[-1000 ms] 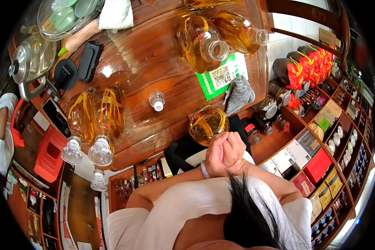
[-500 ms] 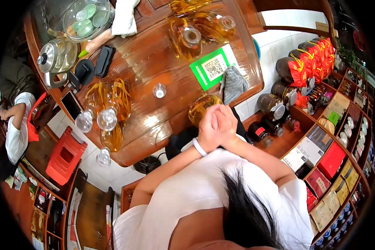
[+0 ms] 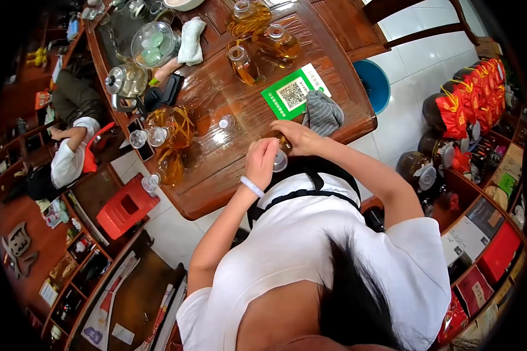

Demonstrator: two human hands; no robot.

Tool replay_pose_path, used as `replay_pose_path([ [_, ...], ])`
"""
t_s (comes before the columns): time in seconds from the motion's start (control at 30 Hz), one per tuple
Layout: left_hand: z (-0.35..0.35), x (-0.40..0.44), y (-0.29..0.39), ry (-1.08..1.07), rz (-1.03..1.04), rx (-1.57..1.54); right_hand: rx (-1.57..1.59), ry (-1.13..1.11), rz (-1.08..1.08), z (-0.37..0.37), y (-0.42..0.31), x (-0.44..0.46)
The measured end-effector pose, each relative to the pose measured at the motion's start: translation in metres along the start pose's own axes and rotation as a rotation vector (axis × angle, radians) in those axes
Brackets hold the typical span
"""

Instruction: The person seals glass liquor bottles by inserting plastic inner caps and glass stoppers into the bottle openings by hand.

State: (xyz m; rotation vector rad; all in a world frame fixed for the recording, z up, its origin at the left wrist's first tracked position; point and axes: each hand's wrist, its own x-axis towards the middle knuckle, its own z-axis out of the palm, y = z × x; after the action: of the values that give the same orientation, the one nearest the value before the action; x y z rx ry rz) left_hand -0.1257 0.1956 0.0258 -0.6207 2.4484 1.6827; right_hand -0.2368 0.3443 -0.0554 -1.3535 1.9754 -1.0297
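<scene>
A glass bottle (image 3: 284, 142) of amber liquid is at the table's near edge, between my two hands, with a clear rounded stopper (image 3: 280, 161) at its end towards me. My right hand (image 3: 297, 136) wraps round the bottle from the right. On the other side, my left hand (image 3: 262, 157), a pale bangle at its wrist, is closed against the bottle, its fingers pressed together. A folded grey cloth (image 3: 323, 114) lies just beyond my right hand, partly over a green QR-code card (image 3: 290, 95). One small clear stopper (image 3: 226, 121) sits apart on the table.
Stoppered amber bottles (image 3: 171, 167) stand at the table's left edge; open-necked ones (image 3: 240, 63) are farther back. A glass teapot (image 3: 126, 81), a bowl of cups (image 3: 153, 45) and a white towel (image 3: 191, 41) occupy the far left. Beside the table are a red stool (image 3: 127, 207) and blue bin (image 3: 373, 86).
My hands, clasped together over the bottle earlier, are now apart on either side of it. The bottle's stopper has come into sight. The camera view has shifted.
</scene>
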Motion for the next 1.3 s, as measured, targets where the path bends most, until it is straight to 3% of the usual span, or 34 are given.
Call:
replay_pose_path([
  [0.07, 0.002, 0.011, 0.003, 0.066, 0.110, 0.217, 0.145, 0.076, -0.055, 0.008, 0.009, 0.015],
  [0.13, -0.010, 0.019, -0.017, 0.046, 0.055, 0.279, -0.051, 0.007, -0.023, 0.014, 0.005, 0.023],
  [0.27, -0.070, 0.031, 0.001, 0.054, -0.473, -0.155, -0.195, 0.072, -0.020, 0.001, -0.031, 0.042],
  [0.3, -0.074, 0.028, -0.008, 0.113, -0.480, -0.349, -0.224, 0.080, -0.028, -0.004, -0.041, 0.045],
  [0.33, -0.075, 0.023, -0.001, 0.131, -0.485, -0.341, -0.213, 0.079, -0.044, -0.014, -0.052, 0.045],
  [0.4, -0.076, 0.019, 0.017, 0.141, -0.521, -0.458, -0.250, -0.109, 0.024, -0.038, -0.072, 0.046],
  [0.53, -0.078, 0.013, 0.039, 0.083, -0.533, -0.440, -0.258, -0.291, 0.086, -0.065, -0.094, 0.043],
  [0.67, -0.071, 0.003, 0.046, 0.057, -0.546, -0.406, -0.261, -0.200, 0.029, -0.055, -0.089, 0.028],
  [0.73, -0.059, -0.005, 0.052, 0.119, -0.478, -0.211, -0.273, 0.062, -0.097, -0.035, -0.076, 0.019],
  [0.83, -0.038, -0.016, 0.030, 0.194, -0.377, -0.058, -0.190, 0.184, -0.154, -0.013, -0.062, 0.004],
  [1.07, -0.013, -0.030, 0.002, 0.245, -0.256, 0.150, -0.080, 0.172, -0.078, 0.027, -0.042, -0.017],
  [1.3, -0.006, -0.025, 0.002, 0.176, -0.088, 0.258, -0.091, 0.174, -0.161, 0.027, -0.022, -0.010],
])
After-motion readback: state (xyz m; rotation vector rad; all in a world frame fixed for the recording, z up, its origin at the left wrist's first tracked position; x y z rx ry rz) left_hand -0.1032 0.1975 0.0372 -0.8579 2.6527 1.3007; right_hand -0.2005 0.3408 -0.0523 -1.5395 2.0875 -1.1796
